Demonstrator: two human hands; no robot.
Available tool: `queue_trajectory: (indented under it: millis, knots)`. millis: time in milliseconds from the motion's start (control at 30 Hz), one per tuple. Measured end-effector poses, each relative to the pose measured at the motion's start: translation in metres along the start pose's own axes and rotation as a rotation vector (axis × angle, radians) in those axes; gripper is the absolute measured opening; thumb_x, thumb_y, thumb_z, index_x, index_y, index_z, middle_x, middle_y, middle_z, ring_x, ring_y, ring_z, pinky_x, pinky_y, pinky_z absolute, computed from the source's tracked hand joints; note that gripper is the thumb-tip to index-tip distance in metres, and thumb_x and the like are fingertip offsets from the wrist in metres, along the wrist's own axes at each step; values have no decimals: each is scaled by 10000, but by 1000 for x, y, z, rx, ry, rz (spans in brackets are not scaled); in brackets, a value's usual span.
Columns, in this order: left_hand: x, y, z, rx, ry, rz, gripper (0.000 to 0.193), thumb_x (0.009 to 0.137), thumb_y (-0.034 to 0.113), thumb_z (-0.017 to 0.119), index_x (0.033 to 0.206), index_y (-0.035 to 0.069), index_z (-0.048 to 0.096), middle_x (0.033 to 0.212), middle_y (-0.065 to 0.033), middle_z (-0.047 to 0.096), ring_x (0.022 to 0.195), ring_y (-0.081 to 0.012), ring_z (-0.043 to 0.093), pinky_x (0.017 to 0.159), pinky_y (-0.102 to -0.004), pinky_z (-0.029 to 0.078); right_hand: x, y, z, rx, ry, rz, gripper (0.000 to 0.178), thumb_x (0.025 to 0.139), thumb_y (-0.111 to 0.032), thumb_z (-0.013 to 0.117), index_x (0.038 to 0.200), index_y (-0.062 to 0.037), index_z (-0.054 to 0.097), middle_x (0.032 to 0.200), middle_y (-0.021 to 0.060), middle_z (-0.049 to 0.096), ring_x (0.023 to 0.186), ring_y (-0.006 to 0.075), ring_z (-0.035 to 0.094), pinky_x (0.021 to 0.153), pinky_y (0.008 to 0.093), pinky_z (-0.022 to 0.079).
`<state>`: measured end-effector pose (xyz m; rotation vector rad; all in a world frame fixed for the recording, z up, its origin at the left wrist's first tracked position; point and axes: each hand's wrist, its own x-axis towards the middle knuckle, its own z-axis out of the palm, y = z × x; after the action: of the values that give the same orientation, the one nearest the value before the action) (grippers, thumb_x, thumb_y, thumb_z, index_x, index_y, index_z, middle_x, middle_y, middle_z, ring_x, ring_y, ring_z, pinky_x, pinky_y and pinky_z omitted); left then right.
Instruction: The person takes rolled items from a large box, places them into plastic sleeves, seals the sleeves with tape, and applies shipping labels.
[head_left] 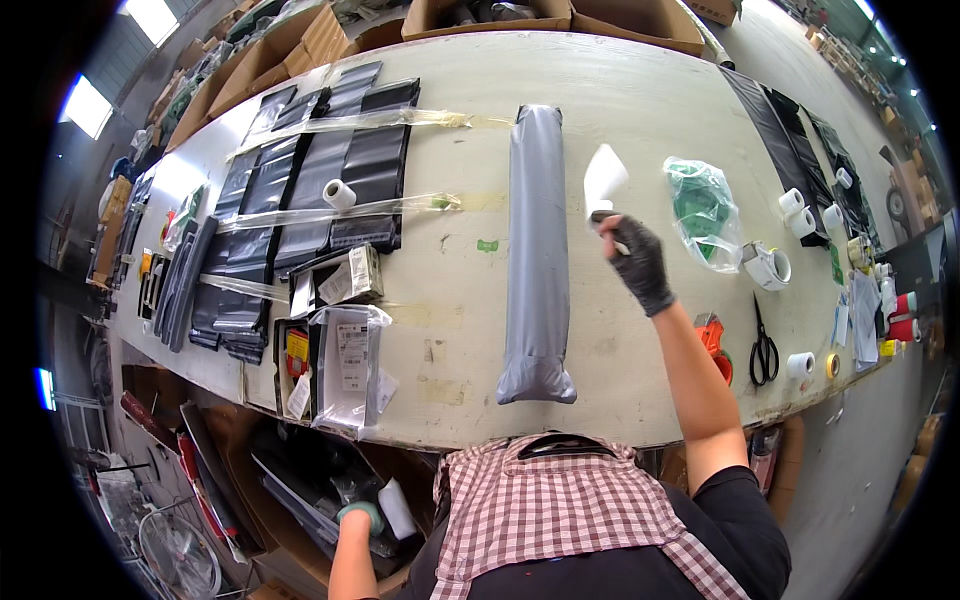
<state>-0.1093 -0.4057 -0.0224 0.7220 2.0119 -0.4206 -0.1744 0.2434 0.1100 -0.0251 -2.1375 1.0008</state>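
Observation:
My right hand (637, 265), in a dark fingerless glove, is over the table right of a long grey wrapped package (538, 240). Its fingers are closed at the lower end of a white flat piece (604, 178), which looks like paper or a label. A small dark bit shows at the fingertips; its kind is unclear. Down at the lower left, my left hand (362, 517), in a greenish glove, reaches into a cardboard box (237, 470) of grey and black plastic packages. A white roll (397, 508) lies beside it. The left fingers are hidden.
Black plastic bags (345, 160) lie stacked at left under clear tape strips, with a small roll (339, 194) on top. Nearer are label boxes (350, 365). To the right are a green-filled clear bag (703, 212), scissors (764, 345), an orange tape dispenser (712, 345) and several white rolls.

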Motion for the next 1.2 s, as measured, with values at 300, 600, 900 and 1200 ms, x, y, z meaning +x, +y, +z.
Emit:
queue_trajectory:
  millis: [300,600,900,1200]
  knots:
    - [-46,174,-299,-407,873,402,317,838,200,589,1143,116,567,975,-122,618,900,-298,592,773,-390,477,-14,41,41,-349,-514,90,582,712,22,524,1244,-214,511,1068,108,586,858,307,619,745,399,527]
    - [112,354,-485,17,1045,333,453,872,232,544,1290,72,474,1229,-187,546,1119,-347,524,985,-439,369,-45,62,79,-357,-310,407,426,915,-290,419,1302,-114,415,1120,208,587,909,381,610,780,437,501]
    - [172,292,-446,-544,795,40,1006,723,430,692,1484,272,54,1310,-221,407,1084,-415,531,920,-456,454,-185,-30,-109,-568,29,487,153,800,-144,578,877,-28,642,826,137,630,790,313,605,726,413,488]
    - [80,270,-277,-497,850,99,907,793,342,661,1489,208,95,1314,-235,413,1151,-419,456,978,-452,390,-229,-3,-140,-950,-314,806,499,693,-518,687,740,-25,633,692,192,635,670,342,634,608,441,504]
